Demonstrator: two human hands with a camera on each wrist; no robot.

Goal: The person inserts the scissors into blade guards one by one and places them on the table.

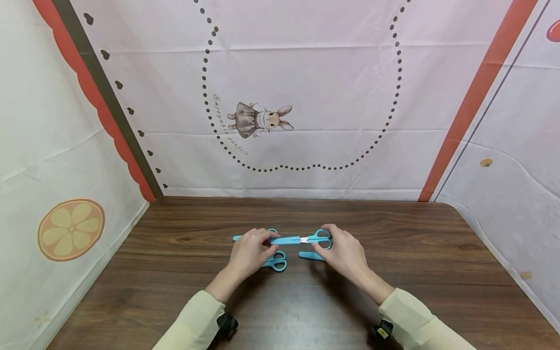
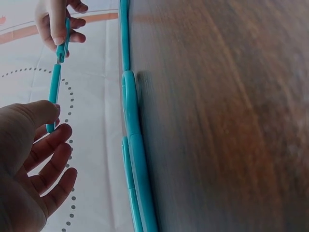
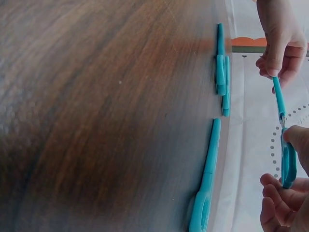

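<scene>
My left hand [image 1: 248,253] pinches the tip end of a light-blue blade cover [image 1: 286,240] between thumb and fingers. In my right hand [image 1: 347,252] are the blue looped handles of a pair of scissors [image 1: 313,239]. A short stretch of bare metal blade shows between handles and cover, the rest of the blade being inside the cover [image 2: 55,84]. Both parts are held in one line above the table. Below, one pair of covered scissors [image 1: 276,263] lies partly behind my left hand, and another [image 1: 237,238] beyond it. A third pair [image 1: 310,255] is partly hidden by my right hand.
The dark wood table [image 1: 297,311] runs back to a pale printed cloth [image 1: 306,97] with a rabbit picture. Similar cloth hangs at the left and right sides. Black devices [image 1: 227,324] are worn at both wrists.
</scene>
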